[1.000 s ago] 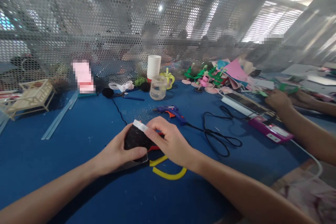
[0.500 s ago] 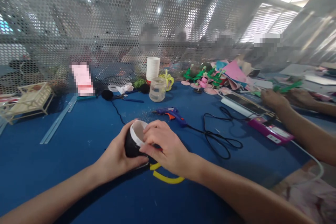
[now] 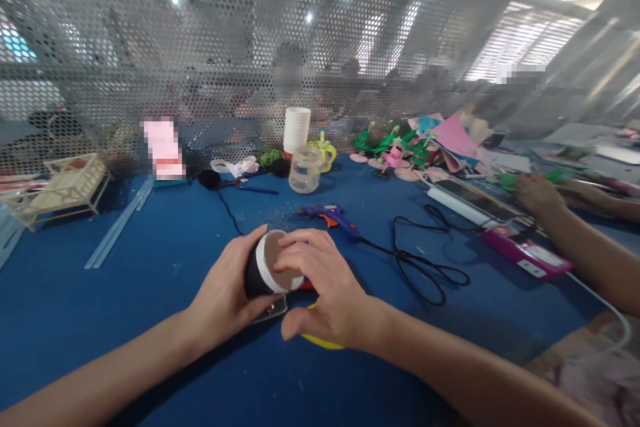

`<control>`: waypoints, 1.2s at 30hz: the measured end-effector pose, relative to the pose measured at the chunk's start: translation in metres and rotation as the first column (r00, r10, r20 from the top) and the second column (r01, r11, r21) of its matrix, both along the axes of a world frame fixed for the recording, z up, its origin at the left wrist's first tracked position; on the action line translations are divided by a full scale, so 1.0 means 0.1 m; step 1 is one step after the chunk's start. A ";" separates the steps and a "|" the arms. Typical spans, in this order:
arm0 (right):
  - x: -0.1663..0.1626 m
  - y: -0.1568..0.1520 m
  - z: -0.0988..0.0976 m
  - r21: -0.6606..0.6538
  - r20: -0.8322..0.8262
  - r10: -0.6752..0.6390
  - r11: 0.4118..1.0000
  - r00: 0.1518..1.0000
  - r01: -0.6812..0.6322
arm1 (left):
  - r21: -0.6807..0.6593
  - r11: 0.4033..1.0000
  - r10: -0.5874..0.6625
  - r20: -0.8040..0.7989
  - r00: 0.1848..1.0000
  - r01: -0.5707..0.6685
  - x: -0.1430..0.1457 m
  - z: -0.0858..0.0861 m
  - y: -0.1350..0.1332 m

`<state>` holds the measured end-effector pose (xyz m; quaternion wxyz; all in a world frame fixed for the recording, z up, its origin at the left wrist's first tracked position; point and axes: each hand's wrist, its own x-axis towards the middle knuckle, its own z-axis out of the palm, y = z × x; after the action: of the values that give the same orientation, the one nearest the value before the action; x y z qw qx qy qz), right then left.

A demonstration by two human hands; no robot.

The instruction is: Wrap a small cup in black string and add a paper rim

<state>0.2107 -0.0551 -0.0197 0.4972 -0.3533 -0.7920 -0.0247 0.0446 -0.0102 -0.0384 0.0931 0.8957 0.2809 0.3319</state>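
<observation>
My left hand is wrapped around a black cup-like container with a white rim, tilted toward the right. A brown round surface shows inside the rim; I cannot tell whether it is a lid or the inner bottom. Over this opening, my right hand has its fingers spread, fingertips at the brown surface and thumb apart from the container. Partly hidden below my right hand are a curved yellow strip and something red. A small clear piece lies under my left thumb.
A blue glue gun lies ahead, its black cord looping right. Behind stand a clear jar and stacked white cups. A purple power strip lies near another person's hands. A stick-built model sits left.
My right thumb has come away from the container's rim and the fingers have spread. The container has turned so its opening shows more. The view has shifted slightly.
</observation>
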 end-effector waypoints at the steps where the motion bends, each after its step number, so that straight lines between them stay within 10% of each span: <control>1: 0.00 -0.01 0.01 -0.023 -0.006 -0.012 1.000 1.000 0.012 | 0.029 1.000 0.006 -0.011 1.000 -0.006 0.00 0.00 0.00; 17: 0.03 -0.02 0.02 -0.533 -0.110 -0.063 0.846 0.992 -0.006 | 0.325 0.945 0.138 -0.287 0.948 -0.040 0.00 0.08 0.00; 31: 0.07 0.00 0.00 -0.470 -0.068 0.025 0.881 0.997 -0.054 | 0.030 0.999 -0.007 -0.309 0.951 0.017 -0.01 0.14 0.00; 36: 0.07 -0.01 0.03 -0.579 -0.071 -0.046 0.815 0.996 -0.004 | 0.157 0.987 0.037 -0.310 0.950 0.012 0.00 0.09 0.00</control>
<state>0.2178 -0.0557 -0.0163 0.3981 -0.4969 -0.7372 0.2261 0.0442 -0.0100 -0.0290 -0.0255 0.9396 0.2707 0.2081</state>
